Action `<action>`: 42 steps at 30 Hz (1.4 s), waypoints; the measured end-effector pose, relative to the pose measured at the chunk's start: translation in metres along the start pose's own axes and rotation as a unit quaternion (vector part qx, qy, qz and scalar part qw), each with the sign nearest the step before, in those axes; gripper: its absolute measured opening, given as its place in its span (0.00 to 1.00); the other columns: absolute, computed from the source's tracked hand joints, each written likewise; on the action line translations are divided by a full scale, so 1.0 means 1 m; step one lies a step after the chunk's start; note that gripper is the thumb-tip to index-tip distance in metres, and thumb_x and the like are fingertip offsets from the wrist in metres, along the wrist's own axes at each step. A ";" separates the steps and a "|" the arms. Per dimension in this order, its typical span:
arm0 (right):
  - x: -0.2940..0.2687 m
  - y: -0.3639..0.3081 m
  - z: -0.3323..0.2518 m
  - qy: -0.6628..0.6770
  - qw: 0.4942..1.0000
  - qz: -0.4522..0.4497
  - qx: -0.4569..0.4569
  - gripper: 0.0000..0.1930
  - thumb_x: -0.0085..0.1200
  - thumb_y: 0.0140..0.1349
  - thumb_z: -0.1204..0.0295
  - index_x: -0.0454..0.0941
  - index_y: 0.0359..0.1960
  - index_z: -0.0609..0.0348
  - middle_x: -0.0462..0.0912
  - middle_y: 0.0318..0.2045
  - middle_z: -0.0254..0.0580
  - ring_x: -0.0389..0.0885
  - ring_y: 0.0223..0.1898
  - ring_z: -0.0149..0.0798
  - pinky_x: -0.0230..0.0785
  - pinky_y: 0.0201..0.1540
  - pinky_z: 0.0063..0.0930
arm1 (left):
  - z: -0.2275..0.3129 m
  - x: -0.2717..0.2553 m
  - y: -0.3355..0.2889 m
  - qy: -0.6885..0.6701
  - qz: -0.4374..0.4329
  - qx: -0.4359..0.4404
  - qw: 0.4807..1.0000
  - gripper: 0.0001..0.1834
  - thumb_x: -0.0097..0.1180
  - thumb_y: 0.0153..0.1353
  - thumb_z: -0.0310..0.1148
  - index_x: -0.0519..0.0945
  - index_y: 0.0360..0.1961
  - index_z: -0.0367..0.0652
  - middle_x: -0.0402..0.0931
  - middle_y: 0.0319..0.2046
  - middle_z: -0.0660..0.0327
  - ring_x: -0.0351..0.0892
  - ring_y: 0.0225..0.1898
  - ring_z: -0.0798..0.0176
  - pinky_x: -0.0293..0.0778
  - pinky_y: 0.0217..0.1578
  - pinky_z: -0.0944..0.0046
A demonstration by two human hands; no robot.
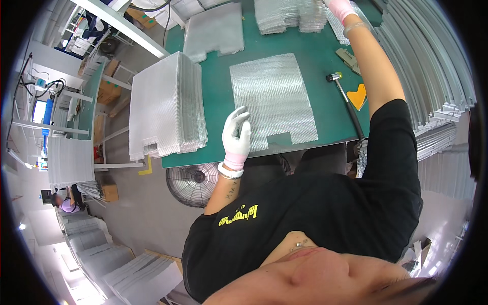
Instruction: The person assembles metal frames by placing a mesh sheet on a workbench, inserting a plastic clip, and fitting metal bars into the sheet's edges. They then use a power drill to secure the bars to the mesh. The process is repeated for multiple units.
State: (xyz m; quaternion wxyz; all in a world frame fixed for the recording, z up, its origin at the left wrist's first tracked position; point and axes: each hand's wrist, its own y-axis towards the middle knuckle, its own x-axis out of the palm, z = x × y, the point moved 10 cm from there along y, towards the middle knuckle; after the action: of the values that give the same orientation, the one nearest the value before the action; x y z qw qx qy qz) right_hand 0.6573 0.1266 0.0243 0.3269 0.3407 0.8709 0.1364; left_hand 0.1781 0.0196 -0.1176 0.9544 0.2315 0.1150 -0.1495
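Observation:
A silvery mesh sheet (272, 96) with a notch in its near edge lies flat on the green tabletop (317, 76). My left hand (237, 133), in a white and pink glove, is at the sheet's left edge. Its fingers are partly stretched and loosely bent, with nothing seen in them; whether they touch the sheet I cannot tell. Reaching far forward, my right hand (341, 8) in a pink glove is beside a far stack of mesh sheets (290, 15). The frame's upper edge cuts off its fingers.
A tall stack of mesh sheets (160, 104) stands left, with another mesh pile (216, 30) behind it. A hammer (346, 104), an orange piece (357, 96) and a greenish tool (348, 61) lie right. Panels (432, 61) line the right side. A floor fan (195, 180) stands below the table.

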 end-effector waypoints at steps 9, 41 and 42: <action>0.020 0.016 0.076 -0.274 0.939 -0.118 0.170 0.26 0.45 0.65 0.61 0.72 0.63 0.59 0.73 0.64 0.57 0.72 0.64 0.57 0.64 0.65 0.42 | 0.003 0.017 0.016 0.032 -0.070 -0.002 0.997 0.14 0.58 0.62 0.28 0.82 0.48 0.35 0.79 0.54 0.50 0.77 0.58 0.53 0.71 0.60 0.58; 0.035 -0.004 0.085 -0.250 0.960 -0.107 0.072 0.29 0.54 0.56 0.55 0.79 0.51 0.71 0.81 0.49 0.68 0.80 0.53 0.59 0.70 0.59 0.43 | 0.046 0.182 0.330 0.380 0.009 0.180 0.907 0.17 0.56 0.63 0.41 0.79 0.46 0.41 0.85 0.36 0.54 0.84 0.41 0.53 0.76 0.44 0.54; 0.033 -0.004 0.083 -0.247 0.957 -0.122 0.087 0.31 0.55 0.56 0.54 0.78 0.53 0.70 0.81 0.50 0.68 0.80 0.55 0.58 0.69 0.61 0.43 | 0.055 0.163 0.329 0.243 0.079 0.196 0.947 0.17 0.58 0.62 0.38 0.79 0.48 0.40 0.85 0.36 0.53 0.84 0.41 0.52 0.76 0.45 0.55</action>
State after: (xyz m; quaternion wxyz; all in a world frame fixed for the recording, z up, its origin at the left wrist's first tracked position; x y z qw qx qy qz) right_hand 0.6922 0.1478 -0.0555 0.5150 0.2819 0.8064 -0.0698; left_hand 0.4494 0.2345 0.0175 0.8417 0.4521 0.2935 -0.0325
